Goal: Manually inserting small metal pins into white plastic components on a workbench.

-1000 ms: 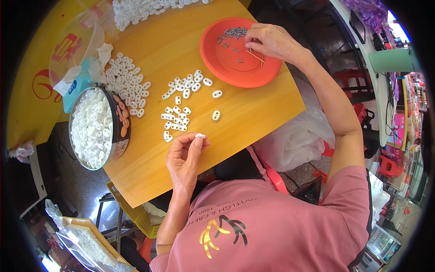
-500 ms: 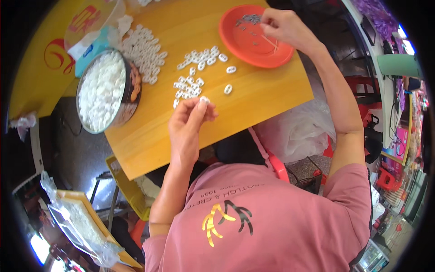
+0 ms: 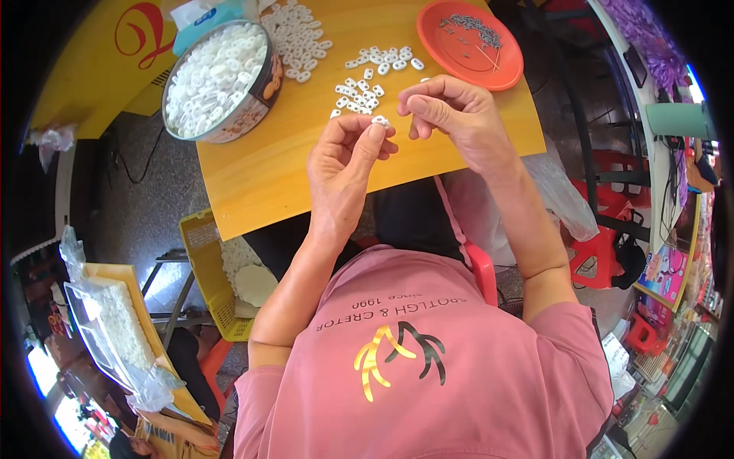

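My left hand [image 3: 342, 172] pinches a small white oval plastic piece [image 3: 381, 121] between thumb and fingertips, just above the table's near edge. My right hand [image 3: 462, 122] is close beside it with thumb and fingers pressed together; whatever they hold is too small to make out. Beyond my hands lie loose white two-holed pieces [image 3: 358, 98], with another cluster [image 3: 386, 58] farther back. An orange-red plate [image 3: 464, 67] at the far right carries small grey metal-looking bits [image 3: 478, 30] and a couple of thin sticks [image 3: 489, 56].
A round tin [image 3: 243, 121] heaped with white pieces stands at the table's left edge. Beside it spreads a larger pile [image 3: 300, 40], with a blue tissue pack [image 3: 205, 23] behind. Below left is a yellow crate [image 3: 200, 264]; a clear plastic bag [image 3: 562, 203] hangs at the right.
My right hand has come back from over the plate to beside my left hand. The left still pinches the white piece. The whole view has shifted, with the table now higher in it.
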`<action>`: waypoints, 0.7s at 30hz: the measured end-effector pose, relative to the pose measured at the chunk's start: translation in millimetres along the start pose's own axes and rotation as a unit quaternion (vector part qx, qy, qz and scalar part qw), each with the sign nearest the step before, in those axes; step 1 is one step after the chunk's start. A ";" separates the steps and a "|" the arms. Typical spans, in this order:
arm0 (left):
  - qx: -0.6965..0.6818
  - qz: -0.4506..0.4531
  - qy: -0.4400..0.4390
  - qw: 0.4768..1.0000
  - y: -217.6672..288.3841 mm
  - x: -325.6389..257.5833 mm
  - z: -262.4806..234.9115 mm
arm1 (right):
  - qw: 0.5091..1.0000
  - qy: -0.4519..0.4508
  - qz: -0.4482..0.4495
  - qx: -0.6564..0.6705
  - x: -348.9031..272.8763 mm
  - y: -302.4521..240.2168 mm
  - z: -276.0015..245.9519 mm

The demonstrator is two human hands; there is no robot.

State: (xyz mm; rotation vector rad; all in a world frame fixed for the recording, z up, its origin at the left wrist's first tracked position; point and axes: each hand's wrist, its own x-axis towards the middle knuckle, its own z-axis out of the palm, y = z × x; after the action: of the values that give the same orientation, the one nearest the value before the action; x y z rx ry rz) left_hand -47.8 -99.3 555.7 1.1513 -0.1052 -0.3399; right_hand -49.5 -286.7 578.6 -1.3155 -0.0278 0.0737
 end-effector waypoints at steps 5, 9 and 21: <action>0.001 0.028 -0.007 1.000 6.8 -10.4 -0.3 | 1.000 0.000 -0.011 -0.013 -10.2 9.5 19.5; -0.008 0.032 0.001 0.999 7.7 -17.1 -0.8 | 0.999 -0.008 -0.032 -0.014 -14.1 13.5 26.4; -0.001 0.059 0.003 0.998 6.3 -26.1 0.9 | 0.989 0.030 -0.099 -0.109 -23.6 19.4 39.3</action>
State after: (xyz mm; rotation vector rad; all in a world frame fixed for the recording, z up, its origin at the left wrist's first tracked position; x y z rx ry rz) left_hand -71.3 -89.6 564.2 1.1384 -0.1669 -0.2315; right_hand -76.3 -245.5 570.2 -1.5263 -0.1186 -0.1424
